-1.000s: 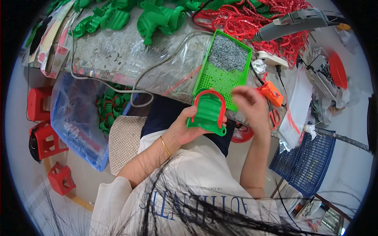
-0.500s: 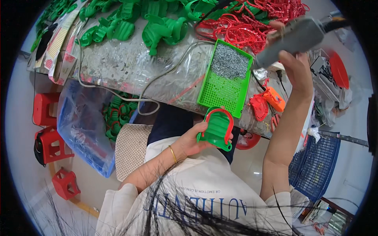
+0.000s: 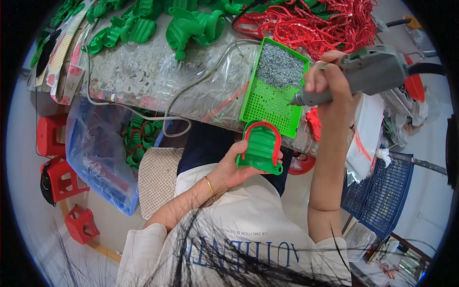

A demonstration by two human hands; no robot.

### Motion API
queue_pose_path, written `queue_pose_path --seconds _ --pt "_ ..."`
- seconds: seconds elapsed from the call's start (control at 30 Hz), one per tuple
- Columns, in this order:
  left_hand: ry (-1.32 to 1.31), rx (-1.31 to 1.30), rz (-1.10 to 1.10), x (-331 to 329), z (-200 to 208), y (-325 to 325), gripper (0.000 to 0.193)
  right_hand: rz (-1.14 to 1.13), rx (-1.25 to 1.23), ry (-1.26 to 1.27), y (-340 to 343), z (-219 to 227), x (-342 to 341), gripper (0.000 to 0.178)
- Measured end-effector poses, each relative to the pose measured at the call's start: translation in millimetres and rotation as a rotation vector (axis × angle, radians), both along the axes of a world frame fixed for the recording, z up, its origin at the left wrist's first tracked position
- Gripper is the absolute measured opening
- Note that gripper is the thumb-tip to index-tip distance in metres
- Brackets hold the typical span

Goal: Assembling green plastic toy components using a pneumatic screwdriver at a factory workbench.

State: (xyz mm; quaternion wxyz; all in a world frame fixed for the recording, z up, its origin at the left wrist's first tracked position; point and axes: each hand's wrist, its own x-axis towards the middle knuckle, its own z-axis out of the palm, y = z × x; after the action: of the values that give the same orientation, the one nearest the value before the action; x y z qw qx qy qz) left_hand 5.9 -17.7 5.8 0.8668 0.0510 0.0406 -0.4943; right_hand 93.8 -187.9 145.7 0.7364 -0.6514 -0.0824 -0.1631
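Observation:
My left hand point(image 3: 233, 165) is closed on a green plastic part point(image 3: 263, 146) with ridges inside, held near my lap just below the tray. Around its rim runs a red plastic strip point(image 3: 276, 132), bent in an arch. In my right hand point(image 3: 330, 79) is a grey electric screwdriver point(image 3: 370, 71), gripped round its body, its tip pointing left over the tray's right edge. Beneath that tip lies a bright green perforated tray point(image 3: 249, 109) on the table. Small silvery screws point(image 3: 280, 66) are heaped in the tray's far half.
Green plastic parts point(image 3: 193, 28) and a tangle of red strips point(image 3: 306, 28) cover the table's far side. A grey cable point(image 3: 174, 101) loops over the front edge. At left stand a blue bin point(image 3: 128, 208) lined with plastic, holding finished-looking green-red pieces, and red stools point(image 3: 81, 225).
My right hand has brought the screwdriver down and nearer, its tip now lower along the tray's right side. My left hand has raised the green part slightly.

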Motion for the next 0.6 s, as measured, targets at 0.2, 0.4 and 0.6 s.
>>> queue_pose_path --seconds 0.2,0.4,0.6 --pt "0.014 -0.019 -0.016 -1.9 -5.3 0.5 0.074 -0.166 0.01 0.0 13.6 -56.3 8.5 0.014" --pt "0.022 -0.019 -0.017 -1.5 -5.2 1.1 0.075 -0.22 0.001 -0.012 19.7 -86.1 14.2 0.011" --pt "0.026 -0.011 -0.019 -2.0 -6.4 1.5 0.076 -0.25 -0.025 0.008 23.4 -97.0 16.7 0.011"
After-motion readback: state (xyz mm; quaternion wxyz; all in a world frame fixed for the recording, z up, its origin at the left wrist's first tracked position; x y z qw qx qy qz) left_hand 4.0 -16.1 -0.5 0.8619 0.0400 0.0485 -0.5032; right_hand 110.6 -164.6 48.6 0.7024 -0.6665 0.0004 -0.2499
